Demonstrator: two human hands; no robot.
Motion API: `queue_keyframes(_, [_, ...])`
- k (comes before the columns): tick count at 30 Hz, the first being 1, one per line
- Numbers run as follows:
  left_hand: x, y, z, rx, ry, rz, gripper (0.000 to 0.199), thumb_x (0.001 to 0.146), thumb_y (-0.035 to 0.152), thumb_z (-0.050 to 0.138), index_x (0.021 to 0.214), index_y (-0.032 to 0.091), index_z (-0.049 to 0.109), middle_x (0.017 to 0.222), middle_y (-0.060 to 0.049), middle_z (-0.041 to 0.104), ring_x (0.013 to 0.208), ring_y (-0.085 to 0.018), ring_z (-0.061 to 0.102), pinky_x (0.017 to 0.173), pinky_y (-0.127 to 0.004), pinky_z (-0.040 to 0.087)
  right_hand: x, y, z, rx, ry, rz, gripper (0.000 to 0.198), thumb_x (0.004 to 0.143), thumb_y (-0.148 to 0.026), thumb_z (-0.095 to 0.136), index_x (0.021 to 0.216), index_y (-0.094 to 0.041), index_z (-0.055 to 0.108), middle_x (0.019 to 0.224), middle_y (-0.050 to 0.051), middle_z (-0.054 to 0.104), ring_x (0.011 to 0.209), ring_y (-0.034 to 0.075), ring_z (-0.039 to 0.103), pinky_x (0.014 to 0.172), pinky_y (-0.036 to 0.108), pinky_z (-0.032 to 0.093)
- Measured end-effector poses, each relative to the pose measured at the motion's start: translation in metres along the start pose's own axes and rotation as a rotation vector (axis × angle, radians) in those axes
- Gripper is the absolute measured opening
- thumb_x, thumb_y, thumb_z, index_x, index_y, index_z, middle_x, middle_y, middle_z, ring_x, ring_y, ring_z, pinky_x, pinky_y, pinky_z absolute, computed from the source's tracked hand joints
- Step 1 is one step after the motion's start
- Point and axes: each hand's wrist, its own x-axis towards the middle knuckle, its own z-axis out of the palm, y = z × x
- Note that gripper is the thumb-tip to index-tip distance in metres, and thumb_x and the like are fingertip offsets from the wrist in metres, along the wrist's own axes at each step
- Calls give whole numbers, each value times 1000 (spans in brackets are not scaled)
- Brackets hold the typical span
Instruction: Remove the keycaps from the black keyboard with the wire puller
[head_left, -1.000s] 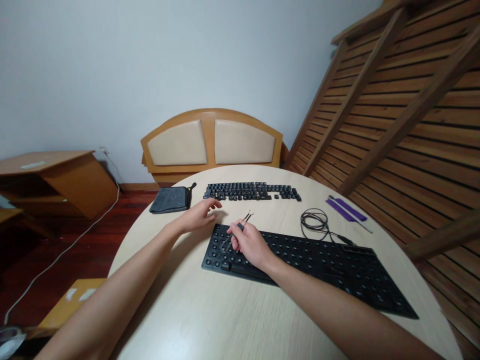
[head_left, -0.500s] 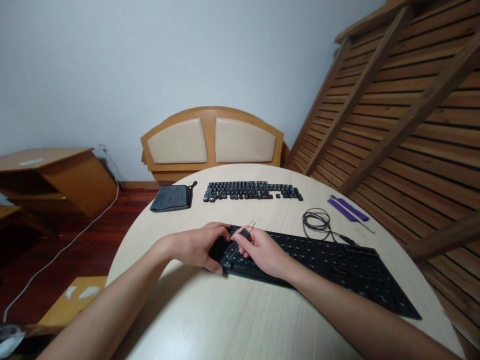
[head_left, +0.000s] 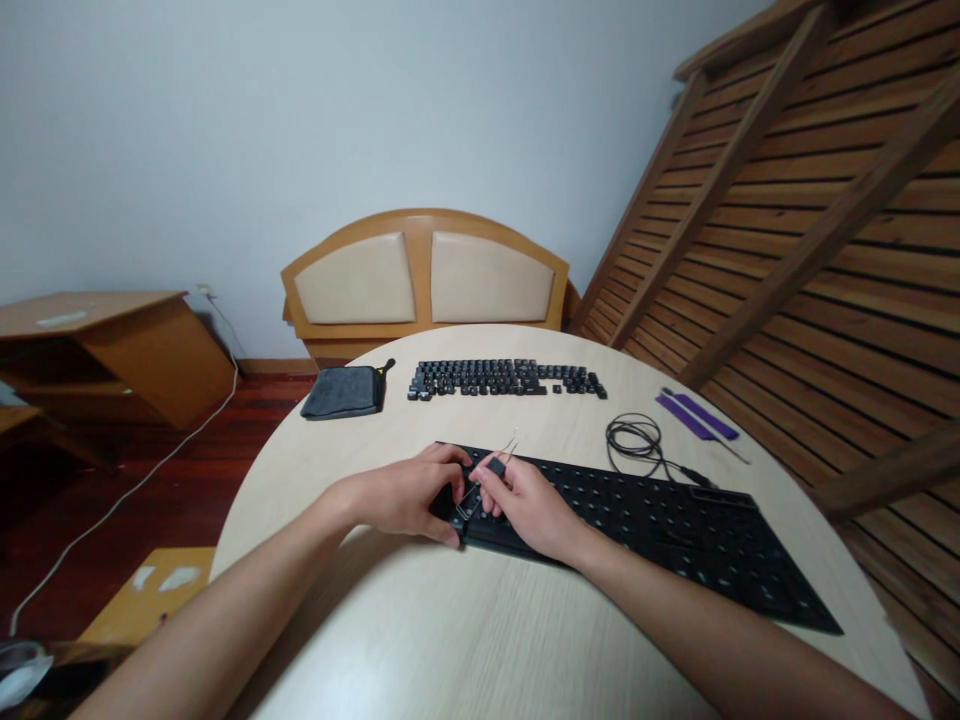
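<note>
A black keyboard (head_left: pixel 675 540) with its keycaps mostly off lies across the table in front of me. My left hand (head_left: pixel 409 492) is wrapped over its left end, thumb at the front edge and fingers toward the back. My right hand (head_left: pixel 529 500) pinches a wire keycap puller (head_left: pixel 496 467) by its small black handle. The puller's wire loops point down at the keyboard's left part, close to my left fingers. Whether the loops hold a keycap is too small to tell. Loose black keycaps (head_left: pixel 480 375) are laid out in rows farther back.
A dark grey zip pouch (head_left: pixel 343 392) lies at the back left. The keyboard's coiled cable (head_left: pixel 634 438) is behind it on the right, near a purple strip-like item (head_left: pixel 686 415) and a thin rod. The round table's (head_left: pixel 420 620) edge curves around both sides.
Both hands have shifted slightly to the right along the keyboard. More of the keyboard's back left corner shows now. The puller is still in my right hand.
</note>
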Motion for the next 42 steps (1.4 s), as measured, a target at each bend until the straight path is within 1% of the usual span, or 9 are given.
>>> queue_keyframes(4, [0,1,1,15,3,-1,39,71,42,80,93,16,61,127,-13,50,123,-31,45,101,-41,42,-1,-3,1,-43,-5,-11,27,97,-41,47,88,-18,57,65,-2,57,59,12,54,59,23,43])
queue_keyframes(11, [0,2,1,35,-1,-20,30,72,38,79,85,15,64,127,-13,50,123,-32,45,101,-42,42,-2,-2,1,-123,22,-34,27,97,-41,46,91,-18,59,66,-1,58,62,13,55,61,23,42])
queue_keyframes(22, [-1,5,5,76,41,21,27,72,39,79,82,16,69,127,-13,52,119,-33,49,99,-43,43,-6,-17,3,-327,31,-49,19,95,-33,49,91,-20,63,64,-2,61,57,13,56,57,23,37])
queue_keyframes(24, [0,9,5,97,49,12,26,72,38,79,81,16,69,127,-13,53,119,-33,50,99,-43,44,-6,-18,3,-352,31,-58,19,94,-32,51,88,-20,64,65,-1,62,59,13,56,58,24,37])
queue_keyframes(27, [1,14,5,127,48,-28,24,73,36,79,79,15,69,127,-14,55,117,-33,53,98,-42,45,-5,-15,3,-324,15,-51,26,96,-32,48,79,-19,63,66,0,64,62,13,58,61,24,39])
queue_keyframes(29, [1,16,5,139,43,-41,22,74,35,78,77,15,69,126,-14,57,115,-32,55,97,-41,46,-4,-12,3,-271,5,-35,28,97,-32,46,78,-19,62,67,0,64,63,13,59,62,23,40])
queue_keyframes(37, [1,21,4,155,53,-4,13,76,28,73,74,16,68,112,-11,63,97,-27,64,83,-36,51,-2,-1,3,-176,-20,-17,28,98,-35,44,81,-19,58,67,0,65,62,13,60,62,23,43])
queue_keyframes(40, [2,26,3,189,23,4,8,78,24,71,78,17,68,112,-10,64,84,-23,66,75,-35,51,-2,-1,3,-181,-20,-26,30,98,-35,43,79,-19,59,67,0,65,63,13,59,64,24,43])
queue_keyframes(42, [2,28,2,211,3,24,6,79,22,70,81,17,67,109,-9,65,85,-24,65,74,-34,50,-1,-2,3,-183,-23,-30,33,98,-35,43,75,-18,59,67,1,64,62,13,59,64,24,44])
